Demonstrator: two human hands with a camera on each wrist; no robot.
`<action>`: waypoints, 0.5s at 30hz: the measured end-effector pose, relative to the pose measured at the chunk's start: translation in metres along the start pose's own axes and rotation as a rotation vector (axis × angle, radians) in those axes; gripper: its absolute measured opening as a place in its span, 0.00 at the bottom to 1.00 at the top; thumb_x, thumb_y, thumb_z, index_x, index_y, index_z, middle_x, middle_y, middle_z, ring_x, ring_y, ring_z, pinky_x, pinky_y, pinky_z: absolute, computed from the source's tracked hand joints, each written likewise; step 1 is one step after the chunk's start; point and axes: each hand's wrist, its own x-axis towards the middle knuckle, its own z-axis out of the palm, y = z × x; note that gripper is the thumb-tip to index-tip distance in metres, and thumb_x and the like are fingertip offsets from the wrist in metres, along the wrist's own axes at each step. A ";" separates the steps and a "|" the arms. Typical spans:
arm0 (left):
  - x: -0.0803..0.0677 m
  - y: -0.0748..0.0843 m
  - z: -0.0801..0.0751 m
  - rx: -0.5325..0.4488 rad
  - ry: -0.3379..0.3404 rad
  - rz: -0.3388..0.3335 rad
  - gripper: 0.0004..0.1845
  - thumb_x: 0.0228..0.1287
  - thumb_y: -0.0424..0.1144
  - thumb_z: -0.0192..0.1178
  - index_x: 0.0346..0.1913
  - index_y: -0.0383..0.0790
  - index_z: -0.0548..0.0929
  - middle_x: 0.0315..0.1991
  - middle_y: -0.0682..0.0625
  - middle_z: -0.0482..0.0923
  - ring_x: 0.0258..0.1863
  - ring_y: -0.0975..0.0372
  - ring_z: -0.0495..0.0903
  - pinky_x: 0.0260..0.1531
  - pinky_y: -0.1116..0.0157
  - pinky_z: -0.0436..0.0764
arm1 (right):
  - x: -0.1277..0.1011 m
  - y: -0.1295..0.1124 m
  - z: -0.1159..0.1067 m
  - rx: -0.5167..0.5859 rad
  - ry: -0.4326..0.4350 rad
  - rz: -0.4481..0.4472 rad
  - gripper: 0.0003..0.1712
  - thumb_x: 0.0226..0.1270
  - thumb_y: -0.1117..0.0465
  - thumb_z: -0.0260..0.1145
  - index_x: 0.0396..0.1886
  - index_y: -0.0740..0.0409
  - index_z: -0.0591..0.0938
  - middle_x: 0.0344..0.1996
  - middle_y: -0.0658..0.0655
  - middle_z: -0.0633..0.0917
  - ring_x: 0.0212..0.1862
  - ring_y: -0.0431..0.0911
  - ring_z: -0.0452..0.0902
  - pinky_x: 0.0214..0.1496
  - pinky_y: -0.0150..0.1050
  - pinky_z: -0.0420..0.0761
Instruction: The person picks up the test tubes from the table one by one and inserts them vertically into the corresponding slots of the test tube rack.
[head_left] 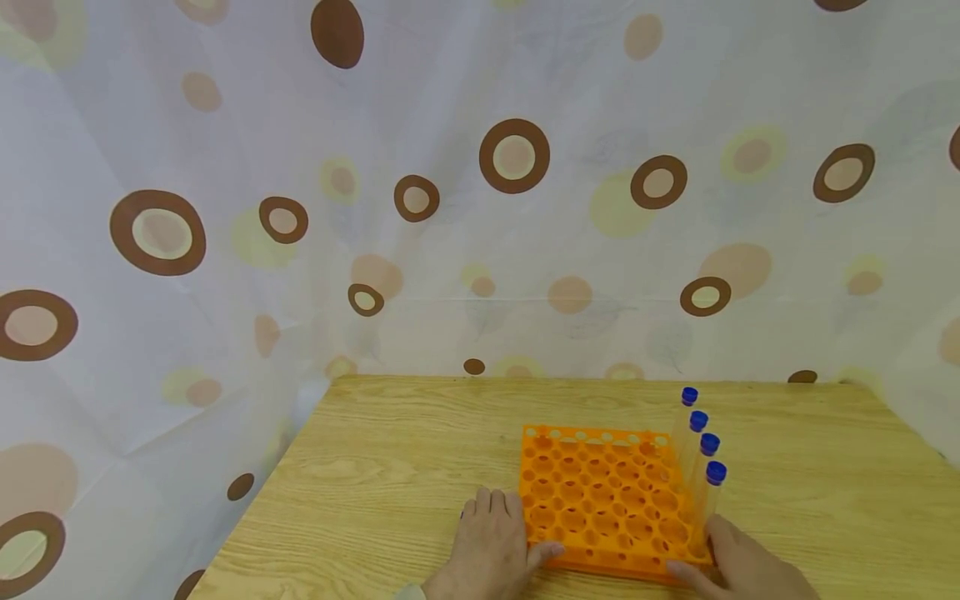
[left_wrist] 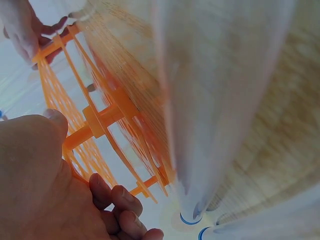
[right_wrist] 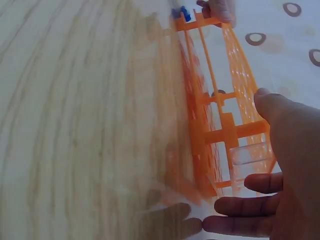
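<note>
An orange tube rack (head_left: 607, 500) with many round holes stands on the wooden table (head_left: 390, 467). Several clear tubes with blue caps (head_left: 709, 444) stand in a row along its right side. My left hand (head_left: 510, 533) holds the rack's near left corner, thumb on the top plate, fingers lying beside it on the table. My right hand (head_left: 712, 558) grips the near right corner next to the nearest tube (head_left: 716, 473). In the left wrist view the thumb (left_wrist: 55, 120) presses on the rack (left_wrist: 105, 120). In the right wrist view the right hand (right_wrist: 285, 165) clasps the rack (right_wrist: 220, 130), fingers (right_wrist: 240, 205) along its side.
A white curtain with brown circles (head_left: 480, 183) hangs right behind and to the left of the table. The table's left edge (head_left: 255, 508) runs diagonally near my left hand. Bare wood lies left, right and behind the rack.
</note>
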 end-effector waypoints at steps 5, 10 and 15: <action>0.000 0.000 0.000 -0.010 -0.001 0.005 0.39 0.62 0.78 0.35 0.31 0.41 0.68 0.24 0.50 0.66 0.25 0.59 0.59 0.29 0.66 0.62 | 0.003 -0.004 0.004 -0.090 0.025 0.010 0.48 0.67 0.28 0.53 0.56 0.73 0.71 0.40 0.59 0.82 0.39 0.51 0.81 0.35 0.48 0.80; 0.000 0.000 0.001 -0.006 0.001 0.008 0.39 0.62 0.78 0.35 0.31 0.41 0.68 0.24 0.51 0.65 0.25 0.59 0.59 0.29 0.66 0.62 | 0.000 -0.008 0.009 -0.215 0.117 0.009 0.41 0.67 0.26 0.50 0.40 0.64 0.74 0.29 0.55 0.74 0.29 0.46 0.67 0.30 0.42 0.67; 0.000 0.000 0.003 0.012 0.019 0.008 0.39 0.62 0.78 0.35 0.31 0.41 0.68 0.23 0.51 0.65 0.25 0.59 0.59 0.28 0.66 0.61 | -0.006 -0.010 0.016 -0.326 0.248 -0.002 0.38 0.65 0.23 0.49 0.28 0.56 0.69 0.23 0.53 0.64 0.26 0.46 0.58 0.29 0.39 0.56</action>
